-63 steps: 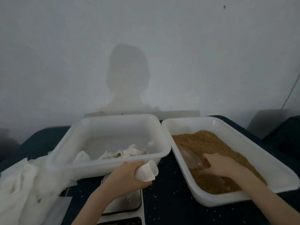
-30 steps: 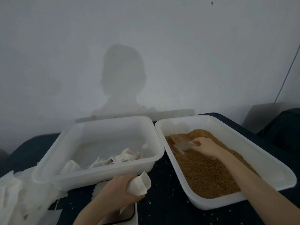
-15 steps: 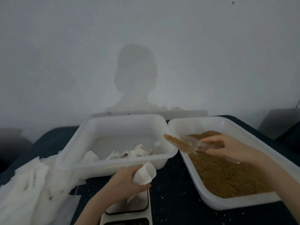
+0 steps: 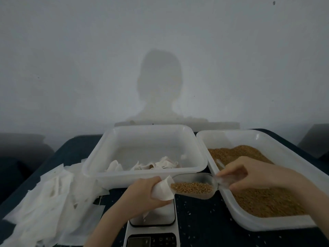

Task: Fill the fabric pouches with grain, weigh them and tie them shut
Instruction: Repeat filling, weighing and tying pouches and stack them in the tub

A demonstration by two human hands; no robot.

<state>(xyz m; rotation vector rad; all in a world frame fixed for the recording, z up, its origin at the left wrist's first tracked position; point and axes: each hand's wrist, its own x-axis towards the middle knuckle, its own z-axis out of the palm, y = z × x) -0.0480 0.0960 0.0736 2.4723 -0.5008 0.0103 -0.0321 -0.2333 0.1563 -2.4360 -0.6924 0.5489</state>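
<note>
My left hand [image 4: 142, 194] grips a small white fabric pouch [image 4: 162, 190] with its mouth open to the right, above the white scale [image 4: 154, 227]. A clear plastic scoop [image 4: 195, 186] holding brown grain is gripped by the handle in my right hand [image 4: 249, 175]. The scoop's lip touches the pouch mouth. To the right, a white tray [image 4: 210, 164] holds a bed of brown grain [image 4: 263, 200].
A white bin [image 4: 110, 152] behind the scale holds several filled pouches [image 4: 156, 165]. A pile of empty white pouches [image 4: 48, 207] lies at the left on the dark table [image 4: 199, 220]. Loose grains dot the table. A grey wall stands behind.
My right hand dug the scoop into the grain, lifted it full and carried it left and down to the pouch mouth. The left hand kept holding the pouch over the scale.
</note>
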